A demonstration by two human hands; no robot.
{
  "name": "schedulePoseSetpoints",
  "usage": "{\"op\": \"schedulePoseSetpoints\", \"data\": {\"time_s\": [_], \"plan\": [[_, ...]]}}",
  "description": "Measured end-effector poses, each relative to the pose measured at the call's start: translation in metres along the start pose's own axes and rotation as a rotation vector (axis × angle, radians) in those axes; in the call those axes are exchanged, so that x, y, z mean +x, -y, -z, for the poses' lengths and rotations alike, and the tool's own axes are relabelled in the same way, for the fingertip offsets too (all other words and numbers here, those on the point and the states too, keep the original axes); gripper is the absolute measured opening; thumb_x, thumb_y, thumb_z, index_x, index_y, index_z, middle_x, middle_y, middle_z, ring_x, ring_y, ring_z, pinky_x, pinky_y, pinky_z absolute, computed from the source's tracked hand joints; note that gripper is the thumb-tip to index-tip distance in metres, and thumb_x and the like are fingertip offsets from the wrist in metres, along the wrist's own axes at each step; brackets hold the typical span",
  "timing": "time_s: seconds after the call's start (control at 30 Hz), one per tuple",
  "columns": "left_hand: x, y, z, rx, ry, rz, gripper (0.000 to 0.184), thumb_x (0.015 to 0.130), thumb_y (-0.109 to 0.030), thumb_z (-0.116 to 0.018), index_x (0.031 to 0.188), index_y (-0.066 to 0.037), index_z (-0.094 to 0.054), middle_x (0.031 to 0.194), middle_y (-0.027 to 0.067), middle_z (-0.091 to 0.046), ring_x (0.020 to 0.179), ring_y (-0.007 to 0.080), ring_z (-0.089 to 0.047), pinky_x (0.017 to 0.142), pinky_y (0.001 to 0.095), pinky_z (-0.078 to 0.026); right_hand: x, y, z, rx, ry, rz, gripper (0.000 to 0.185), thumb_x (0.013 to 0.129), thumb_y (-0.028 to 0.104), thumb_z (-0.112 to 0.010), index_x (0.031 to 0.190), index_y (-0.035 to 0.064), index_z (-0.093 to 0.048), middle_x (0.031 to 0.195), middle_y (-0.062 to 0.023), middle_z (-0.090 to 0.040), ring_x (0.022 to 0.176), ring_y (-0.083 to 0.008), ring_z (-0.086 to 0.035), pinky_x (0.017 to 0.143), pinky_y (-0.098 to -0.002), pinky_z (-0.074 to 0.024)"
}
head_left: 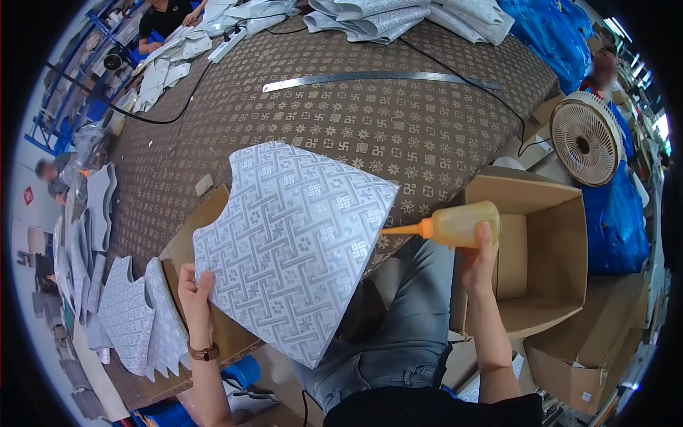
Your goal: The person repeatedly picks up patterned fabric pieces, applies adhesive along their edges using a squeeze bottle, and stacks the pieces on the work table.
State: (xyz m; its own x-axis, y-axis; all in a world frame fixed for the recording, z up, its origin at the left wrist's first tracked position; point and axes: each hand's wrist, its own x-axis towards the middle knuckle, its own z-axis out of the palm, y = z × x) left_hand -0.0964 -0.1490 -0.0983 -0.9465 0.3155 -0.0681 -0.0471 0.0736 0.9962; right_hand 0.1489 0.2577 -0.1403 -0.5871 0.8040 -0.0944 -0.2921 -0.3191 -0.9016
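A silvery patterned fabric piece (292, 242), with a curved cut-out on its left side, is held up in front of me. My left hand (195, 295) pinches its lower left edge between thumb and fingers. In my right hand (478, 260) is a squeeze bottle (466, 224) of yellowish liquid with an orange nozzle. The bottle lies nearly level, its nozzle tip at the right edge of the fabric piece. Whether the tip touches the edge I cannot tell.
A metal ruler (377, 78) lies across the brown patterned tablecloth (341, 121). An open cardboard box (526, 249) and a fan (585, 139) stand at the right. More cut pieces (126, 313) lie at the left. Another person (167, 21) sits at the far left.
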Motion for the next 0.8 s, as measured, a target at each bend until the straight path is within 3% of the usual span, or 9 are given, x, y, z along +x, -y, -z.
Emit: {"op": "schedulePoseSetpoints", "data": {"time_s": [0.1, 0.27, 0.5, 0.8], "plan": [[-0.002, 0.005, -0.002, -0.039, -0.04, 0.025, 0.018, 0.088, -0.011, -0.065, 0.098, -0.004, -0.051, 0.096, 0.0012, -0.06, 0.085, 0.0071, -0.054, 0.082, 0.0224, -0.041, 0.012, 0.001, 0.001, -0.118, -0.054, 0.139, 0.048, 0.09, 0.039, -0.058, 0.119, 0.0027, -0.046, 0.102, -0.0114, -0.059, 0.086, -0.0197, -0.062, 0.062, -0.0315, -0.0525], [-0.003, 0.014, -0.001, -0.022, -0.054, -0.019, 0.02, 0.089, -0.013, -0.063, 0.102, -0.004, -0.051, 0.099, 0.0041, -0.062, 0.085, 0.0097, -0.059, 0.077, 0.0235, -0.047, 0.018, 0.0, -0.001, -0.212, -0.044, 0.191, 0.044, 0.091, 0.035, -0.058, 0.118, 0.0016, -0.047, 0.1, -0.012, -0.06, 0.085, -0.0198, -0.062, 0.061, -0.0317, -0.0522], [-0.003, 0.021, -0.002, -0.056, -0.066, 0.026, 0.019, 0.09, -0.013, -0.063, 0.102, -0.004, -0.052, 0.1, 0.0042, -0.062, 0.088, 0.0104, -0.059, 0.079, 0.0237, -0.047, -0.008, -0.011, -0.001, -0.119, 0.049, -0.05, 0.048, 0.089, 0.039, -0.06, 0.114, -0.0001, -0.049, 0.096, -0.0121, -0.06, 0.078, -0.0199, -0.062, 0.058, -0.0312, -0.0515], [-0.008, 0.027, -0.003, -0.055, -0.097, 0.0, 0.02, 0.09, -0.014, -0.063, 0.103, -0.004, -0.052, 0.1, 0.0041, -0.063, 0.088, 0.0097, -0.059, 0.079, 0.0234, -0.047, -0.067, -0.035, -0.007, -0.067, 0.107, -0.346, 0.051, 0.087, 0.044, -0.06, 0.114, 0.0019, -0.049, 0.096, -0.0111, -0.06, 0.083, -0.0202, -0.062, 0.058, -0.0322, -0.0509]]}}
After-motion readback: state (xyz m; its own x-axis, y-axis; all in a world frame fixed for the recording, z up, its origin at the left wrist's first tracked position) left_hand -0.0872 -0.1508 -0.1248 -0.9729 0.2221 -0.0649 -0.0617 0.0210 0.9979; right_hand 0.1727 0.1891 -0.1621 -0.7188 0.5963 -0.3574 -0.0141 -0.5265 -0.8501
